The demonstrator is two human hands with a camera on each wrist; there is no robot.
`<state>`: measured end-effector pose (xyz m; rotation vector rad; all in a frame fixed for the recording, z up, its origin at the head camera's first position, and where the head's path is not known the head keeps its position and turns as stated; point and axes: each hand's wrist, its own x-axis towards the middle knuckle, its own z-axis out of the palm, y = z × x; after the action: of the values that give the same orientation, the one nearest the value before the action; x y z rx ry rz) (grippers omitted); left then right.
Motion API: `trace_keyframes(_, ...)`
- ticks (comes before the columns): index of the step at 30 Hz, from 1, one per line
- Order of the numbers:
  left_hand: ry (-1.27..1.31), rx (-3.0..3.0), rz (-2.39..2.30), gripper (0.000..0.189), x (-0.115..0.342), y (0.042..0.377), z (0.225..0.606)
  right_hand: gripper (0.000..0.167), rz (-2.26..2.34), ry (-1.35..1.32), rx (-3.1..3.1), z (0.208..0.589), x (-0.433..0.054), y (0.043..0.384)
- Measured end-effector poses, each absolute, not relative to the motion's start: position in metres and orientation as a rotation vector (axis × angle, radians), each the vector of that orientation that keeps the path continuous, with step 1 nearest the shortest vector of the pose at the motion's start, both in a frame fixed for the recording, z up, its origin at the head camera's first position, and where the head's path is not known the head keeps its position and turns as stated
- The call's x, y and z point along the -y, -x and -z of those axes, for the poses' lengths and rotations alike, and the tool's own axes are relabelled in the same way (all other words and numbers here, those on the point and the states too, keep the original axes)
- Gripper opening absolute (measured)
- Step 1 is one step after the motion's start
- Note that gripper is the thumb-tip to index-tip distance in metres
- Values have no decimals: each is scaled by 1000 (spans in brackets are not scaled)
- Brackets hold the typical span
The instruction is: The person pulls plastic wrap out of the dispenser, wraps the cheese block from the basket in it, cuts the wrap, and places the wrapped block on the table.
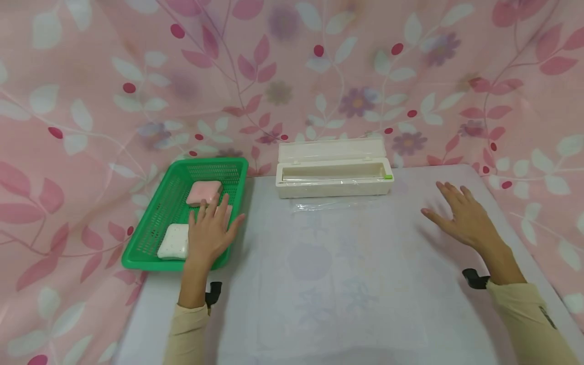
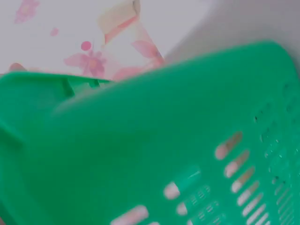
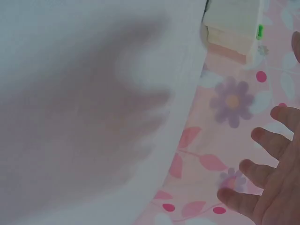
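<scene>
My left hand [image 1: 210, 230] is over the right side of a green plastic basket [image 1: 150, 223], fingers spread and nothing gripped. In the basket lie a pink soap-like bar [image 1: 203, 192] and a speckled white bar [image 1: 173, 242], partly covered by the hand. Another pink piece [image 1: 228, 213] shows between thumb and fingers, mostly hidden. The left wrist view is filled by the basket's wall [image 2: 154, 122]. My right hand [image 1: 467, 218] hovers at the table's right side with its fingers apart, holding nothing; its fingers [image 3: 267, 140] also appear in the right wrist view.
A white cling film box [image 1: 335, 190] stands at the back of the white table [image 1: 438, 314], lid [image 1: 333, 150] raised, with a green tab at its right end. Clear film [image 1: 315, 207] lies before it. A pink floral cloth [image 1: 292, 76] hangs behind.
</scene>
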<state>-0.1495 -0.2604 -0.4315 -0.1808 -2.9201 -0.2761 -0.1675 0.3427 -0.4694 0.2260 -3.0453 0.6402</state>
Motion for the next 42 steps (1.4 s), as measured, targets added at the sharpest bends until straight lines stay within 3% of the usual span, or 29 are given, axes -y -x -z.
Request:
trace_keyframes(12, 360, 2565, 441, 65, 214, 167, 443, 77, -886, -167, 2987, 458, -312, 180)
trace_keyframes(18, 394, 2624, 562, 58, 194, 183, 455, 64, -1149, -167, 2890, 471, -298, 196)
trace_keyframes(29, 342, 2797, 888, 51, 166, 215, 481, 59, -1428, -142, 2894, 497, -275, 226)
trace_keyframes(42, 286, 3051, 885, 41, 151, 233, 513, 46, -1254, -155, 2979, 525, -249, 251)
